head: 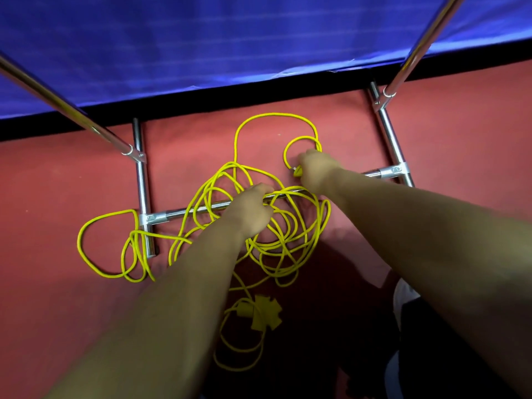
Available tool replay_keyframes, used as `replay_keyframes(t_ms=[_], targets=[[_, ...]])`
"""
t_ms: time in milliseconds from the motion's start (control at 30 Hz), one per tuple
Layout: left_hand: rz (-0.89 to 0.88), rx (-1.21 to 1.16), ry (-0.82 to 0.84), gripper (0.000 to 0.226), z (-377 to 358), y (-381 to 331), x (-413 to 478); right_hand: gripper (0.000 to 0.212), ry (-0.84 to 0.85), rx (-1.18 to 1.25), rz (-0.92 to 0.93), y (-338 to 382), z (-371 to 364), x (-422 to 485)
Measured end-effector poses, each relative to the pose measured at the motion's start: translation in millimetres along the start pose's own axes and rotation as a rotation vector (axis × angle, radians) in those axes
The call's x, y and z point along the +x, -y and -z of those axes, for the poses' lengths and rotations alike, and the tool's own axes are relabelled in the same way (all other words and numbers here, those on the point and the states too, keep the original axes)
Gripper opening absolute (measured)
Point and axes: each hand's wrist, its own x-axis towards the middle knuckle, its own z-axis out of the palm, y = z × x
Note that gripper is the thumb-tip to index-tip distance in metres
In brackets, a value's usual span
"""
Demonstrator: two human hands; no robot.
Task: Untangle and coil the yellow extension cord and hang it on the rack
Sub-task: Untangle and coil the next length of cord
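Note:
A yellow extension cord lies in a tangled heap on the red floor, draped over and under the rack's low chrome crossbar. My left hand grips several strands in the middle of the tangle, right at the crossbar. Further back, my right hand holds the cord's yellow plug end, from which a small loop curls away. The yellow multi-socket end rests on the floor near me, between my forearms.
The chrome rack's base legs stand left and right, with slanted uprights rising on both sides. A blue sheet hangs behind the rack. A loose loop of cord spreads left past the left leg.

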Motion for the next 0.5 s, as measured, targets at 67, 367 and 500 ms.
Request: replay_keyframes(t_ms=[67,367,500], targets=[[0.025,-0.017,-0.019,0.044,3,-2,-5,0.043,-0.013,0.021,0.025,2,1,-10],[-0.023,-0.199,-0.177,0.106,50,-30,-49,0.016,0.088,0.482,0.089,63,110,-77],[-0.114,-0.246,-0.334,0.109,95,-61,-81,0.018,0.111,0.672,0.124,97,170,-121]])
